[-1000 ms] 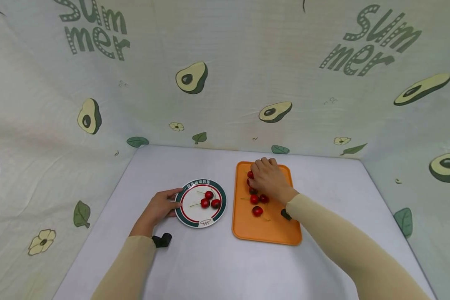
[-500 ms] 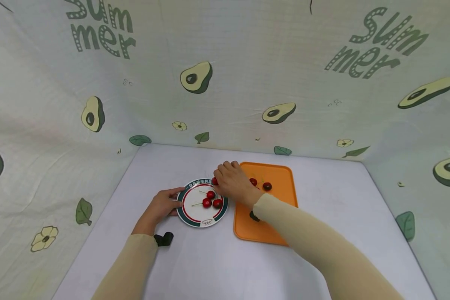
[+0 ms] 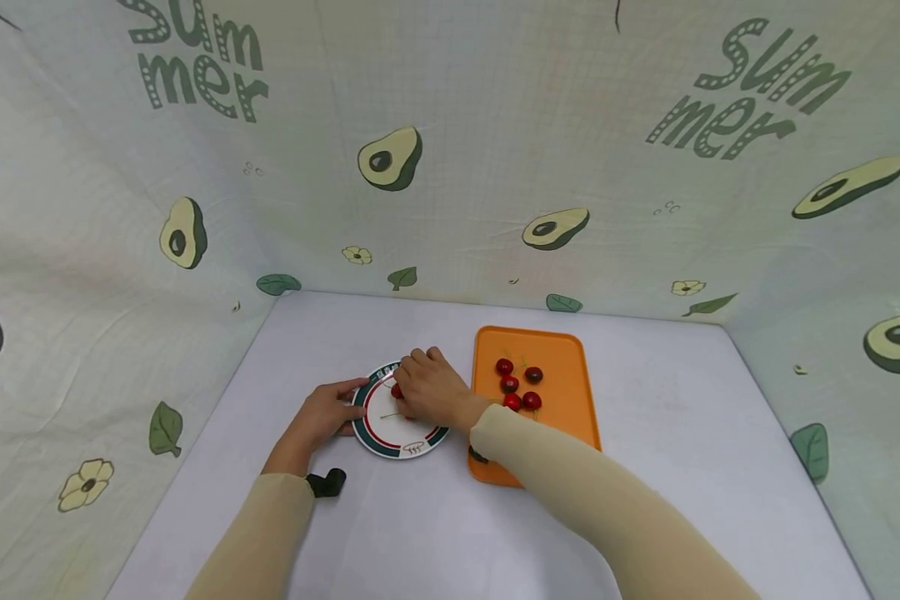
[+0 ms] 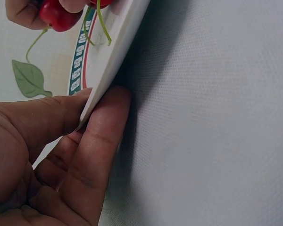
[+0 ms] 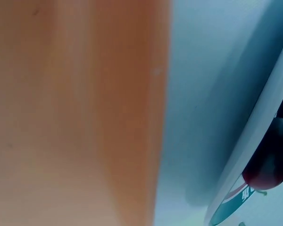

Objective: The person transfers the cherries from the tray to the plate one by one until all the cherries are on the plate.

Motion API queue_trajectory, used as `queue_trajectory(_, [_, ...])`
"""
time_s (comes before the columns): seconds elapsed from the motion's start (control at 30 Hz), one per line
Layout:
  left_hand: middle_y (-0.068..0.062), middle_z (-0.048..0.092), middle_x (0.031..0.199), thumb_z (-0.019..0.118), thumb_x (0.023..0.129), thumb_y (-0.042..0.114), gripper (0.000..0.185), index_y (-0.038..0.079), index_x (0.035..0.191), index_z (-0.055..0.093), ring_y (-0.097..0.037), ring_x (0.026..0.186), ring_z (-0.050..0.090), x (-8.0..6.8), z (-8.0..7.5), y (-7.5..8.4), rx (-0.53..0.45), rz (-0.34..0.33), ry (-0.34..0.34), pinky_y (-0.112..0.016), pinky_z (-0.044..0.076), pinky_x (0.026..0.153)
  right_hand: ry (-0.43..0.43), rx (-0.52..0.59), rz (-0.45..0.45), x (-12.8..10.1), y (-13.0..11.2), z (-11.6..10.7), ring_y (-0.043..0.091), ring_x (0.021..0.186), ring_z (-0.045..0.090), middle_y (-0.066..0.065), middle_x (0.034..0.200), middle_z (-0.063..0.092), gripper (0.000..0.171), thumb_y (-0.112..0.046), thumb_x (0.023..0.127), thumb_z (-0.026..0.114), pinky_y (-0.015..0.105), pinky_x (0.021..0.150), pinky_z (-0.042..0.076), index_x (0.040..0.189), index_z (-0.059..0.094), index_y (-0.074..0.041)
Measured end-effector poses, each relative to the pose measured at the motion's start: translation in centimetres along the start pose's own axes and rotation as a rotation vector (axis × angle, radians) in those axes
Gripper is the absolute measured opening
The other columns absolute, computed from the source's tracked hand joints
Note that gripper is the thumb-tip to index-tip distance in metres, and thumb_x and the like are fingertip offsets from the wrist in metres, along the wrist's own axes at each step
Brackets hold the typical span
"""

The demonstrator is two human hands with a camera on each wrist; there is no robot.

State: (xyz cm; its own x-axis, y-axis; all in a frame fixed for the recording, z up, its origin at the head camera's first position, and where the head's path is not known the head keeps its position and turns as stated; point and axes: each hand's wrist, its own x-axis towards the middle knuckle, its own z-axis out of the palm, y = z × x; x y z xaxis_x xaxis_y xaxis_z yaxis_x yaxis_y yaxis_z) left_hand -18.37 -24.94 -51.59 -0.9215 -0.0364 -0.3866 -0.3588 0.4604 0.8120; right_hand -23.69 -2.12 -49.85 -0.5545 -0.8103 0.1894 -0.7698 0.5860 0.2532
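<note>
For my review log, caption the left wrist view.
Left hand pinches a green-banded plate by its rim as the right hand holds a stemmed cherry.

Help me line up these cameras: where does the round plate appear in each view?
Head: the plate sits slightly left of centre, below the middle, partly covered by the right hand; the left hand pinches its left rim.
Left wrist: the plate slants down from the top edge, left of centre.
Right wrist: the plate is at the right, cut off by that edge.
Shared landmark: the rim's green band with white lettering.
</note>
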Motion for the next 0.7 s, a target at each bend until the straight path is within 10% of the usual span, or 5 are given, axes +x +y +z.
queue_trajectory(0.7, [-0.022,0.053,0.146,0.073,0.097,0.007,0.059,0.019,0.153,0.058,-0.015,0.079,0.067,0.01,0.02,0.03,0.010,-0.007,0.009,-0.028,0.062,0.069,0.008,-0.008,0.019,-0.39,0.34,-0.79,0.020,0.105,0.054,0.000,0.109,0.065,0.045,-0.056,0.104,0.055,0.036,0.092,0.043,0.116,0.069,-0.014])
